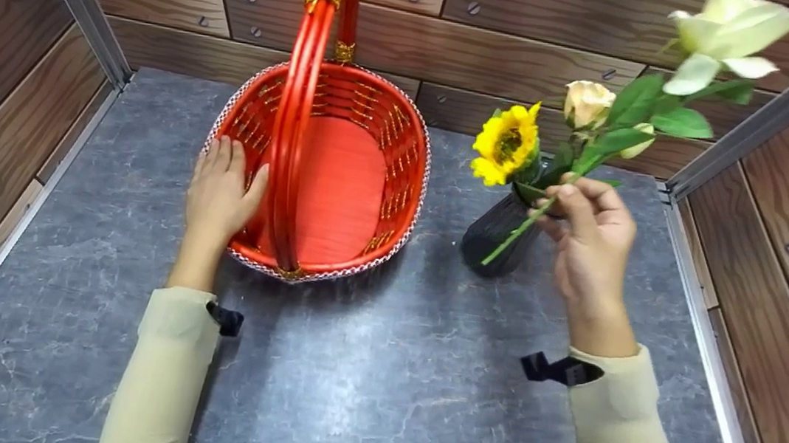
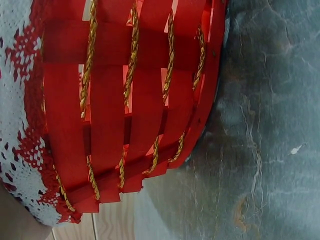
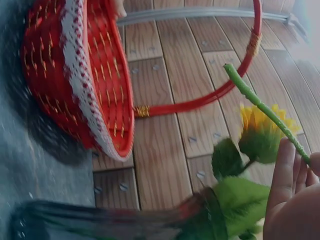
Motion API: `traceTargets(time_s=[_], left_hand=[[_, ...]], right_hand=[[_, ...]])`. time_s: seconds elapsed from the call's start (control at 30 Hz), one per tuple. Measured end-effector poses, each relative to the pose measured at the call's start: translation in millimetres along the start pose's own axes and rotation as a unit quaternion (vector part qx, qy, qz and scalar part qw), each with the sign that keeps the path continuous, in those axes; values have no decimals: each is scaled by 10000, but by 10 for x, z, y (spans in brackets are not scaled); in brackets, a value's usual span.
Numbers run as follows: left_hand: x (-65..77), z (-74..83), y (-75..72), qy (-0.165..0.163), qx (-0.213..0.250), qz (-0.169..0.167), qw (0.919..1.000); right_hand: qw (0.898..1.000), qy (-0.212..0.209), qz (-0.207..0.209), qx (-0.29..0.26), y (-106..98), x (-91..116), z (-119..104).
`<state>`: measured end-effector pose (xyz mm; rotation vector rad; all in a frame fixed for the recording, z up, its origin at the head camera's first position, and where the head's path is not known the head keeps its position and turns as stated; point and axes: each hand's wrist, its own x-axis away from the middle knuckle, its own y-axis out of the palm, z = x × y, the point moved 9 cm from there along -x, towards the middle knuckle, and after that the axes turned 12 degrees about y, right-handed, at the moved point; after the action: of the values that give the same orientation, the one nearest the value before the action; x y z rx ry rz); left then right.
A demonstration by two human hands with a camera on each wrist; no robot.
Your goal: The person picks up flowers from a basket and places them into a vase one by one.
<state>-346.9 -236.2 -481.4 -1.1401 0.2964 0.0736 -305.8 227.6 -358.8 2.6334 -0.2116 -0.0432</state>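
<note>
My left hand [image 1: 220, 187] rests on the left rim of a red woven basket [image 1: 338, 193], fingers straight and thumb over the inside. The left wrist view shows the basket's outer wall [image 2: 107, 100] close up. My right hand [image 1: 595, 237] pinches the green stem [image 3: 267, 112] of a white rose [image 1: 735, 37] between thumb and fingers. The rose leans up to the right, its cut stem end pointing down left in front of a dark glass vase [image 1: 493, 236]. A yellow sunflower [image 1: 507, 145] and a peach rose [image 1: 587, 104] stand at the vase's mouth.
The basket's tall red handle [image 1: 295, 114], wrapped in gold, arches over it. Grey marbled tabletop [image 1: 345, 394] lies underneath. Wood-patterned panels [image 1: 496, 47] and metal frame bars [image 1: 779, 102] bound the back and sides.
</note>
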Motion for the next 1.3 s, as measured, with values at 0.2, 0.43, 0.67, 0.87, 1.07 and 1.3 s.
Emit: traceTargets(time_s=[0.2,0.43,0.67,0.87,1.07,1.3], left_hand=[[-1,-14,7,-9,9,25,10000],[-11,-29,27,-62,72,-83,9999],[-3,-18,9,-44,85,-41,9999],[-3,-11,19,-44,65,-64,9999],[1,-13,35,-75,33,-167,9998],[5,-23,20,-80,44,-103,9999]], right_hand=[[9996,-90,187,-172,-131,-59,-233],[9972,-457,288,-525,-267,-208,-463],[9951,-708,587,-354,-367,-366,-576],[9929,-828,829,-189,-421,-443,-615],[9881,-1179,974,191,-428,-502,-693],[9842,-1424,784,705,-362,-584,-640]])
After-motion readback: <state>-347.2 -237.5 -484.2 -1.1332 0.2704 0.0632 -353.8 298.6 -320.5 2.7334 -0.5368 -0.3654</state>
